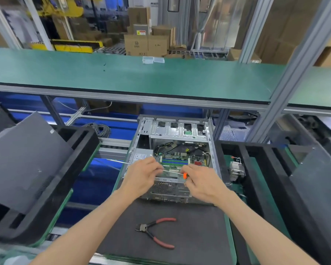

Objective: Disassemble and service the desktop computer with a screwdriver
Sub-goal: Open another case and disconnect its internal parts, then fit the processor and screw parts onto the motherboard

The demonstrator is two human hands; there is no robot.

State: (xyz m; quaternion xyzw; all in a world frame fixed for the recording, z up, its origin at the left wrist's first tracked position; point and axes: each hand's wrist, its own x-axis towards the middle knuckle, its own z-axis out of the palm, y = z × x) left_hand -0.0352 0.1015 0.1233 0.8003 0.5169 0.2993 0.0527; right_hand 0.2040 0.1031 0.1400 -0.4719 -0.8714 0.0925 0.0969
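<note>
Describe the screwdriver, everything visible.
The screwdriver has a long thin silvery metal shaft and an orange handle. It lies nearly level above the open computer case, tip pointing left past the case's edge. The right hand grips the handle; the left hand pinches the shaft midway.

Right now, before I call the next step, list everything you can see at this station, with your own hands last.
Desktop computer case: one, silver, open, centre of the bench.
Motherboard: one, green, inside the case.
Screwdriver: one, orange handle, long metal shaft, held level across the case.
Cutting pliers: one, red handles, on the dark mat in front of the case.
Heatsink: one, silver, right of the case.
Side panel: one, dark grey, leaning at left.
Plastic boxes: two, clear, on the green shelf.
Cardboard boxes: several, brown, background.
Left hand: pinches the shaft.
Right hand: grips the handle.
</note>
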